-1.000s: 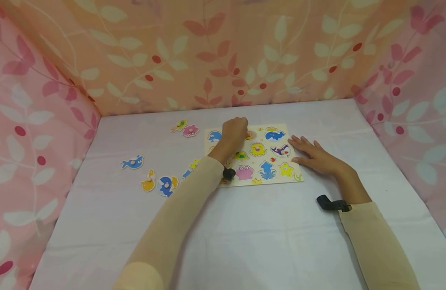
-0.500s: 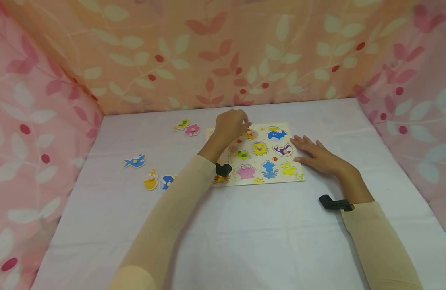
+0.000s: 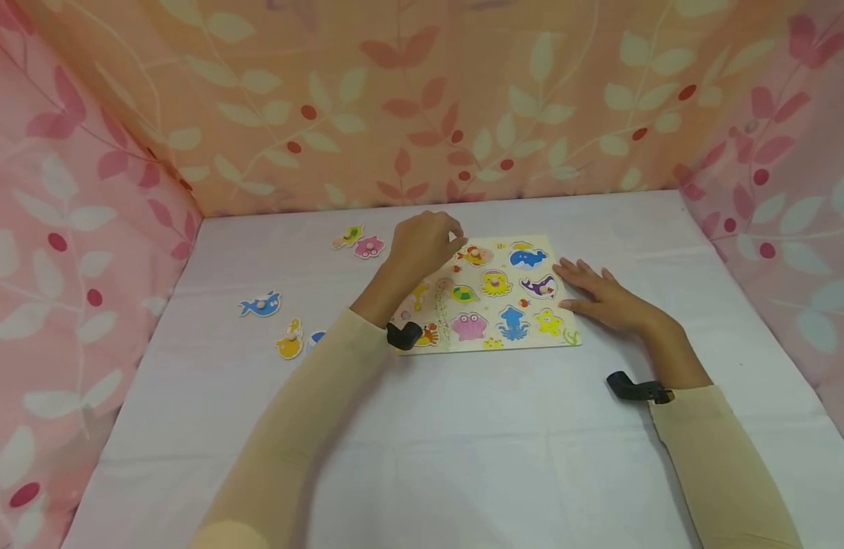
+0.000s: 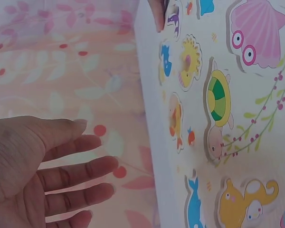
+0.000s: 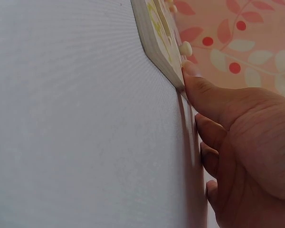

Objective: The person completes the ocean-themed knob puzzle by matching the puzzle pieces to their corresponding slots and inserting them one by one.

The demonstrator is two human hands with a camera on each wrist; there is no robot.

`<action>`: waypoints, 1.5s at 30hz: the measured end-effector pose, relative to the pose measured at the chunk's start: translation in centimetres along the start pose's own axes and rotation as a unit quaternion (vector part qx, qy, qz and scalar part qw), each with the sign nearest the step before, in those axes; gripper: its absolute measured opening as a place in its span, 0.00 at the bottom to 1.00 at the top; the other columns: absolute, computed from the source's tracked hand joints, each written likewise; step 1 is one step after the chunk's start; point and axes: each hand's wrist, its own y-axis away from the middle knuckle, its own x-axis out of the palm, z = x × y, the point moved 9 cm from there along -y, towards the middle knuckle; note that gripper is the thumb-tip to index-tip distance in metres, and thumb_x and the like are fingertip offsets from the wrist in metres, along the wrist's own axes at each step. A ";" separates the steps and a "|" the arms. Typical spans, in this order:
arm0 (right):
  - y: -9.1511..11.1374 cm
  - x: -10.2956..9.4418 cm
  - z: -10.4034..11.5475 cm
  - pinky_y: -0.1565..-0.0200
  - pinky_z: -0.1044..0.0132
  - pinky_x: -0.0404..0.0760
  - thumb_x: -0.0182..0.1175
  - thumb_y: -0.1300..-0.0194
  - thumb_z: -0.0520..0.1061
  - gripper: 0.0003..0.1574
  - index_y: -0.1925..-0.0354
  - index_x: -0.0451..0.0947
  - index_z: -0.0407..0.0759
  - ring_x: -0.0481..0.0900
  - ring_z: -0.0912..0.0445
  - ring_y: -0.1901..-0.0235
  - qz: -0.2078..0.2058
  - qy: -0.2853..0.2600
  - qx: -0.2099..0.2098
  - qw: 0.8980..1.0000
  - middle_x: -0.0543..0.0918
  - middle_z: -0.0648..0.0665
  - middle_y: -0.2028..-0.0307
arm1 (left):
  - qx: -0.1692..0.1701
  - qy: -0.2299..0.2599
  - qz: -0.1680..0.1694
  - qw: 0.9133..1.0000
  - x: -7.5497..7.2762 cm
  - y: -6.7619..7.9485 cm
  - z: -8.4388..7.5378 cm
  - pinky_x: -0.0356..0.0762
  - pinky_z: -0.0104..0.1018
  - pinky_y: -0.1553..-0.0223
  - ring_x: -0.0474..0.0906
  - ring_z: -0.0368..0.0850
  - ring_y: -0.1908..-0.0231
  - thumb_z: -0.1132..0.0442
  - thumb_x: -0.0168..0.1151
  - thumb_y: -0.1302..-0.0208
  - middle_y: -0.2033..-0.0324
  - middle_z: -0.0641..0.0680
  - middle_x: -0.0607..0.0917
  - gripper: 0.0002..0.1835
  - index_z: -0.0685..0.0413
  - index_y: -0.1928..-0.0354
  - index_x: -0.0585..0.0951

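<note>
My left hand (image 3: 425,244) hovers over the far left part of a sea-animal puzzle board (image 3: 438,263). In the left wrist view this hand (image 4: 52,175) has loosely spread fingers and holds nothing. My right hand (image 3: 603,300) lies on the table, its fingers spread, at the board's right edge. In the right wrist view the thumb of that hand (image 5: 247,128) touches the board's edge (image 5: 156,54). Knobbed pieces sit in the board, among them a goldfish (image 3: 475,255), a yellow octopus (image 3: 495,283) and a purple whale (image 3: 539,287). The left hand and wrist hide the board's left part.
Left of the board lie loose pieces: a turtle (image 3: 349,237), a pink shell (image 3: 370,246), a blue fish-like piece (image 3: 260,305) and a yellow seahorse (image 3: 290,341). A blue piece (image 3: 315,340) is partly covered by the left sleeve. Floral curtains (image 3: 422,99) enclose the table.
My left hand has drawn back leftward from the goldfish, uncovering it, and its curled fingers have loosened. My right hand stays at the board's right edge.
</note>
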 end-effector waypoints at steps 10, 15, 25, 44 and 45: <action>0.2 0.0 0.2 0.28 0.40 0.22 0.59 0.28 0.62 0.49 0.19 0.48 0.56 0.29 0.42 0.21 0.001 0.003 -0.006 1.000 0.42 0.44 0.19 | 0.004 0.014 -0.006 1.000 -1.3 2.2 1.0 0.73 0.35 0.74 0.76 0.41 0.70 0.50 0.65 0.30 0.71 0.44 0.84 0.13 0.43 0.50 0.89; 0.4 0.1 0.2 0.28 0.40 0.23 0.59 0.28 0.63 0.50 0.19 0.48 0.56 0.29 0.42 0.21 0.003 -0.001 -0.008 1.000 0.42 0.44 0.19 | -0.001 0.022 -0.007 1.000 -1.3 3.3 1.7 0.72 0.34 0.73 0.75 0.41 0.70 0.50 0.66 0.30 0.72 0.44 0.84 0.13 0.45 0.51 0.89; 0.3 -0.3 0.2 0.28 0.41 0.23 0.58 0.28 0.64 0.49 0.19 0.48 0.58 0.30 0.42 0.21 0.001 0.005 -0.004 1.000 0.42 0.45 0.19 | -0.018 0.021 -0.023 0.999 -2.0 5.2 5.1 0.72 0.35 0.75 0.75 0.43 0.70 0.50 0.65 0.30 0.68 0.45 0.84 0.12 0.44 0.51 0.89; 0.6 0.2 0.3 0.28 0.40 0.22 0.58 0.28 0.64 0.49 0.19 0.48 0.57 0.30 0.42 0.21 0.001 -0.012 -0.016 1.000 0.43 0.44 0.19 | -0.078 0.047 -0.071 0.993 -5.2 9.6 11.1 0.74 0.41 0.69 0.78 0.47 0.66 0.49 0.65 0.29 0.58 0.49 0.89 0.16 0.43 0.44 0.87; 0.6 0.2 0.2 0.28 0.40 0.22 0.58 0.28 0.64 0.49 0.19 0.48 0.57 0.30 0.42 0.21 -0.001 -0.012 -0.014 1.000 0.43 0.44 0.19 | -0.080 0.049 -0.075 0.993 -5.4 9.8 11.5 0.74 0.41 0.70 0.77 0.47 0.67 0.50 0.65 0.30 0.59 0.49 0.89 0.16 0.43 0.45 0.87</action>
